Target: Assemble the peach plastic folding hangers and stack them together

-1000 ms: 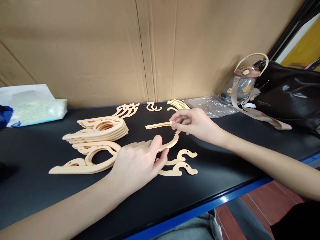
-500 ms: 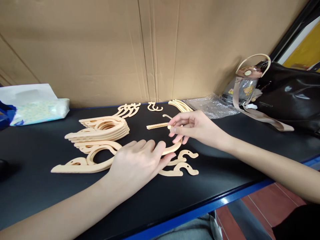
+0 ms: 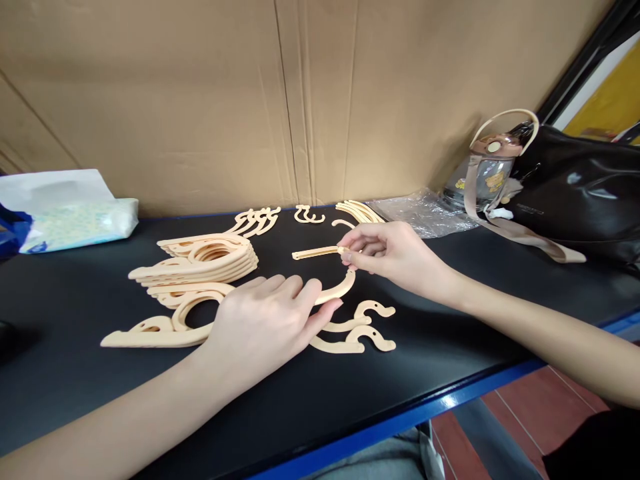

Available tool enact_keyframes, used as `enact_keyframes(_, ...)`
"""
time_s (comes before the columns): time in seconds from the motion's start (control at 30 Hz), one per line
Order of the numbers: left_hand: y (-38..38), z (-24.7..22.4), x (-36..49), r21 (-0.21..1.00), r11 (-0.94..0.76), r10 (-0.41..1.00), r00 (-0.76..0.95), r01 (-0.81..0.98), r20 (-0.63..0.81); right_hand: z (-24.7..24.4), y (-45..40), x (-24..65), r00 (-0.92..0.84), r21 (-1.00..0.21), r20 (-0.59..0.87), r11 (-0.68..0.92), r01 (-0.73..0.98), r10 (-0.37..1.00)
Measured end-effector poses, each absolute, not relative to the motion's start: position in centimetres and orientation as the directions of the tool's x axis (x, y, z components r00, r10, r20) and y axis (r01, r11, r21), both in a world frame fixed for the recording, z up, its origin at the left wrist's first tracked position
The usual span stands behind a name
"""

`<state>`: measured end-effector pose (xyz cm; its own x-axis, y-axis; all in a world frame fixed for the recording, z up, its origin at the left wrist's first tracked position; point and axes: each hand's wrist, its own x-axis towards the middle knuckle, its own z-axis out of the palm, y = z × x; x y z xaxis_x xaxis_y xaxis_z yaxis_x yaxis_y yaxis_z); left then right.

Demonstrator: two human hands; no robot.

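Strip [image 3: 315, 253] in right-hand fingers [image 3: 365, 232] is well inside the blue front edge [image 3: 447, 402].

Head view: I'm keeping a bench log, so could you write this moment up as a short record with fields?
Left hand: grip on a curved beige piece
Right hand: grip on the right end of a slim straight beige piece
Joined or separate: cannot tell; the right hand hides where these two might meet
Surface: black table with a blue edge
Beyond the left hand: stack of looped beige pieces
Near the left thumb: two hook-ended beige pieces
Back right: clear plastic, bottle, black bag
Back left: soft packet
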<state>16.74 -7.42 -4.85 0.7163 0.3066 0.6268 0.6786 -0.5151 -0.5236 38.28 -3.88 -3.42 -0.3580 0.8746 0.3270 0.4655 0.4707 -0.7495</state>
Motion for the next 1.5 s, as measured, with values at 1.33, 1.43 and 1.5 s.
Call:
enact_keyframes(1.33,-7.7,-5.0,17.0,-0.494,-0.539,0.373,0.719,0.682,0.586,-3.8,-4.1,37.6,-0.416,-0.943,0.113,0.229,0.241,0.902)
enact_keyframes(1.43,-7.8,-5.0,17.0,-0.492,-0.559,0.364,0.731,0.667,0.577,-3.5,-4.9,37.3,-0.461,-0.95,0.102,0.224,0.218,0.882)
enact_keyframes(1.5,-7.8,-5.1,17.0,-0.493,-0.572,0.357,0.74,0.655,0.57,-3.4,-5.2,37.1,-0.486,-0.944,0.114,0.247,0.219,0.867)
